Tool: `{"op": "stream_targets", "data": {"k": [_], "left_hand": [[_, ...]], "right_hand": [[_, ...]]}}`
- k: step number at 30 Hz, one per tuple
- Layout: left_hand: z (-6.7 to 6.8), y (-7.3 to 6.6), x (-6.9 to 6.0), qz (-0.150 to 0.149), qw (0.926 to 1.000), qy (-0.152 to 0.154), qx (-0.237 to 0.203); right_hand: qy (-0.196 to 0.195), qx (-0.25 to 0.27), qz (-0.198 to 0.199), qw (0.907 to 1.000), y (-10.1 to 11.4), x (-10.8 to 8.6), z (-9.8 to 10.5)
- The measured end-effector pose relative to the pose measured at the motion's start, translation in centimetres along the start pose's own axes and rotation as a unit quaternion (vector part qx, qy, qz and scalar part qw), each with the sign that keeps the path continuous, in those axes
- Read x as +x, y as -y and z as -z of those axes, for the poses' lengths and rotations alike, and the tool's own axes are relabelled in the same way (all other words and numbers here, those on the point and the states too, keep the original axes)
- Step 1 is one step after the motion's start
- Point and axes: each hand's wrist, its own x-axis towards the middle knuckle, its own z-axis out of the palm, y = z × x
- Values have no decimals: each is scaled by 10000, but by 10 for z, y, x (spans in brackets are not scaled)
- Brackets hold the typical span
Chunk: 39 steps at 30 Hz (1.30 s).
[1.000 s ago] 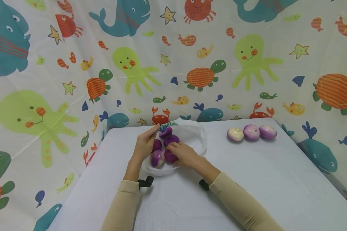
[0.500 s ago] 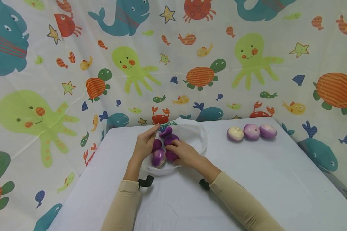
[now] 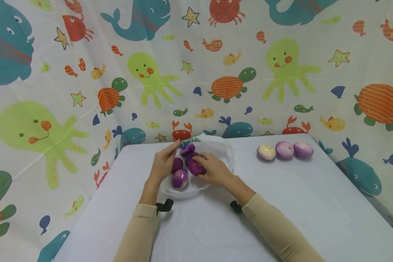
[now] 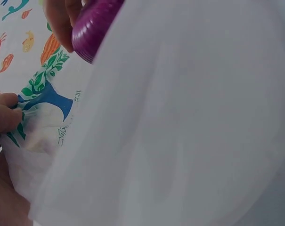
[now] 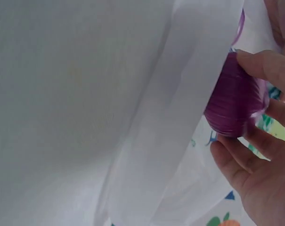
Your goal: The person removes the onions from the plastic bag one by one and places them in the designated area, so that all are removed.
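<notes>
My left hand [image 3: 162, 163] pinches the left edge of a white plastic bag [image 3: 221, 151] that lies open on the table. Green and blue print shows beside those fingers in the left wrist view. With its thumb and fingers, my right hand [image 3: 216, 169] grips a dark purple onion [image 3: 197, 168] over the bag; the right wrist view shows this onion [image 5: 236, 99] in its grasp. Several more purple onions lie in the bag, among them a shiny one with a pale side [image 3: 180, 179] at the front and a darker one [image 3: 177, 165] near the left hand.
Three paler onions [image 3: 285, 150] stand in a row at the back right of the white table [image 3: 281, 203]. A curtain [image 3: 196, 72] printed with sea animals hangs behind and along the sides.
My right hand has lifted the purple onion slightly and moved it back and right, away from the front onion. The left hand stays at the bag's edge.
</notes>
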Motion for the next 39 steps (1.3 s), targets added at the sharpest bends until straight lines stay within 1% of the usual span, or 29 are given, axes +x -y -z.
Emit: {"op": "stream_targets", "data": {"k": [5,9,12,16,19,21,27,32,39], "left_hand": [[1,0,0,-16,10000,-26,-17],[1,0,0,-1,10000,-27,-54],[0,0,0,-10,10000,-53,-69],[0,0,0,-78,9999,-72,-85],[0,0,0,-60,9999,-60,-101],[0,0,0,-24,9999,-58,-90],[1,1,-1,3,9999,-34,-97],[0,1,0,-49,9998,-74,-181],[-2,3,1,-192,9994,-186,-225]], "right_hand": [[-353,71,89,9993,-5,-1,7],[-644,183,20,9978,-8,-1,13],[-1005,346,-44,9943,-11,0,20],[-1540,562,-91,9864,-15,0,28],[-1798,640,-149,9815,-19,-1,33],[-1888,630,-189,9798,-22,-1,35],[-1960,615,-308,9782,-30,-1,40],[-2020,644,-363,9766,-36,-2,45],[-2247,687,-397,9712,-48,-5,50]]}}
